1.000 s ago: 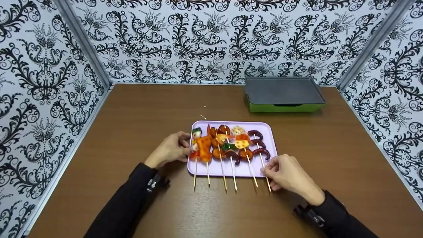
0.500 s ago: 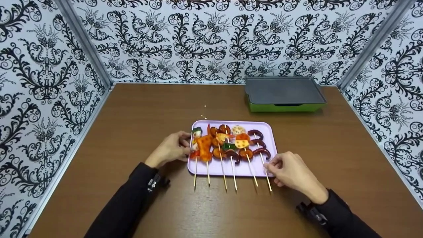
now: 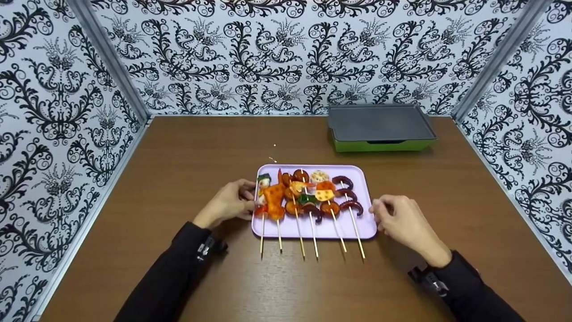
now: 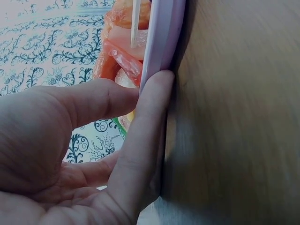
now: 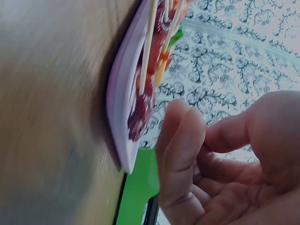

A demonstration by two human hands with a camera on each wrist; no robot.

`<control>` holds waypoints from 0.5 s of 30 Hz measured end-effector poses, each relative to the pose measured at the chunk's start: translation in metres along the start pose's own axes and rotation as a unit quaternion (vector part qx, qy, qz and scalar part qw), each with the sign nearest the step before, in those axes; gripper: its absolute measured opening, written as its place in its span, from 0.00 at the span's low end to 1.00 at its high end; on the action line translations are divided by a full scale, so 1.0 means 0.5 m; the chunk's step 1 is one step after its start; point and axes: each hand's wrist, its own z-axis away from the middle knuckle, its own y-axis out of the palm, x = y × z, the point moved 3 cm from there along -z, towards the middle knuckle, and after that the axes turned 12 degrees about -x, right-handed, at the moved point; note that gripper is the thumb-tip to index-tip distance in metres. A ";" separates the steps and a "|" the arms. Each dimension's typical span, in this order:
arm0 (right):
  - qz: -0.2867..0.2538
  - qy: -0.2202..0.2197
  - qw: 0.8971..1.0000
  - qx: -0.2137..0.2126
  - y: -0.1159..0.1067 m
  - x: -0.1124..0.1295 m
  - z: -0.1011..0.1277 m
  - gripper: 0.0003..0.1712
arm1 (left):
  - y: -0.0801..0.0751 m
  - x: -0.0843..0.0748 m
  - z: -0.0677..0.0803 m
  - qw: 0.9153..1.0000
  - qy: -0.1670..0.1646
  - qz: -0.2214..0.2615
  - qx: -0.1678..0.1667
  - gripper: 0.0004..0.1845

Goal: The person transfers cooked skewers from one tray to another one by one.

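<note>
A brown wooden table is seen enclosed on three sides by walls papered in a black-and-white scroll pattern. At the far right of the table a green box with a dark grey lid is set, well apart from everything else. Near the middle of the table a lilac tray is placed, and on it a row of skewers is laid side by side, loaded with orange, red, yellow, green and dark pieces; their bare stick ends are seen projecting over the tray's near edge onto the table. The rightmost skewer is threaded with dark red curled pieces.

The left hand is held at the tray's left edge: in the left wrist view a finger is laid flat along the underside of the rim and the thumb is pressed on it from above, so that the rim is pinched in the grip. The right hand is seen just beside the tray's right edge, with its fingers loosely curled and nothing held; in the right wrist view the fingertips are seen close to the rim, with a small gap between them. Both forearms are covered by black sleeves
</note>
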 end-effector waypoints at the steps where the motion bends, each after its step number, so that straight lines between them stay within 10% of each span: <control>1: -0.006 -0.005 1.000 -0.008 -0.003 -0.004 -0.005 0.14 | -0.001 0.000 0.000 1.000 0.000 0.001 0.001 0.33; 15: 0.008 -0.039 0.998 -0.054 -0.033 -0.070 -0.052 0.14 | -0.022 0.004 0.006 1.000 -0.002 0.020 0.013 0.28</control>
